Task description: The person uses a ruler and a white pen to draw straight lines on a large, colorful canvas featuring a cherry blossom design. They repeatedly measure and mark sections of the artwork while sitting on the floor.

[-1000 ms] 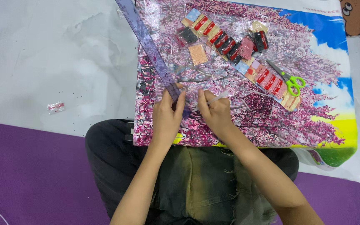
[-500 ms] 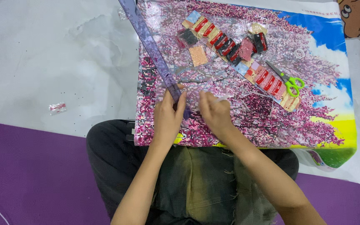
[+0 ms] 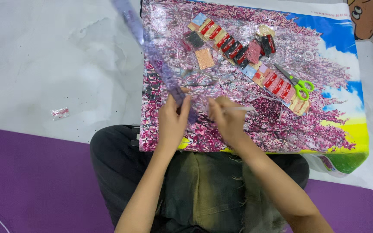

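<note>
Fingers of my L hand (image 3: 172,122) clamp the purple ruler (image 3: 152,54), slanting up-left over the canvas (image 3: 324,129) edge; R hand (image 3: 226,121) fingers pinch a white pen (image 3: 240,109) on the canvas, near scissors (image 3: 296,81).

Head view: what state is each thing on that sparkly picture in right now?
Left hand: gripping the purple strip.
Purple strip: lifted, slanting off the canvas.
Right hand: holding a thin white pen.
White pen: lying low over the canvas.
Green scissors: closed, lying flat.
Canvas: unrolled flat.
</note>
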